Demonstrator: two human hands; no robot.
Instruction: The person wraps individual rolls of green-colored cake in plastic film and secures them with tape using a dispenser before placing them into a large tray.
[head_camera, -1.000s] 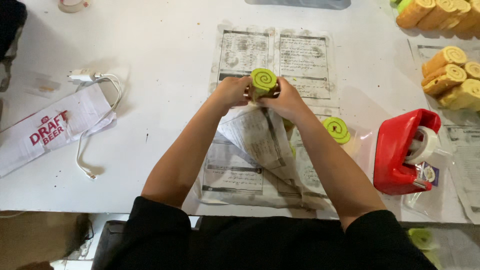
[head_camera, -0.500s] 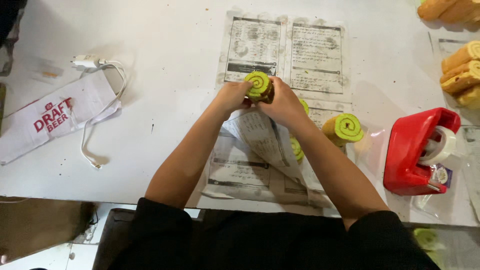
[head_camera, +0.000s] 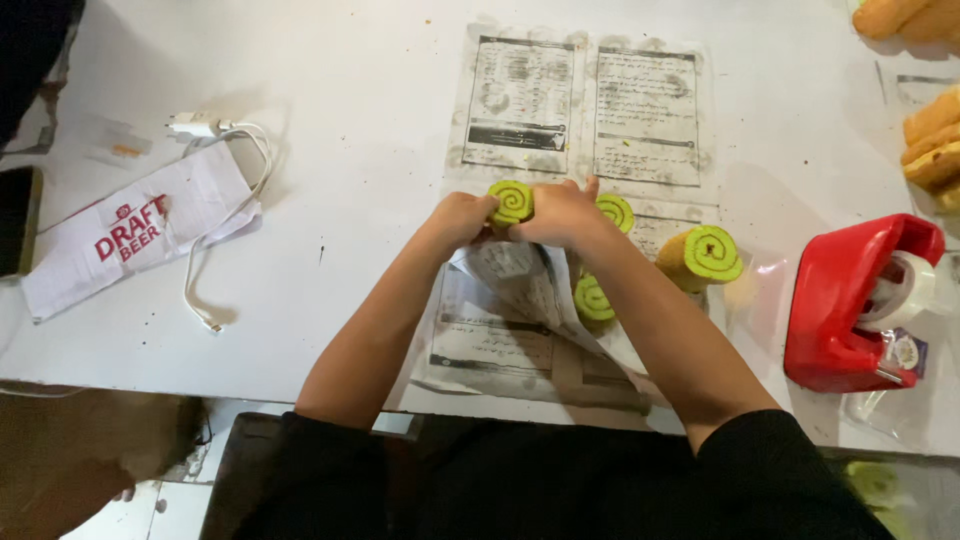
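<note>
Both hands, left hand (head_camera: 462, 218) and right hand (head_camera: 556, 213), have edged closer over the printed sheets (head_camera: 585, 110) on the desk (head_camera: 350, 80), their grip closed around the green swirl roll (head_camera: 511, 202), apparently mid-wrap, beside three more rolls.

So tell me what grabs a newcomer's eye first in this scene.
First the green spiral roll slice at the middle of the white table, held between the left hand and the right hand over printed paper sheets. Three more green spiral slices lie just right of the hands. Next, the bright red tape dispenser at the right edge stands out.
</note>
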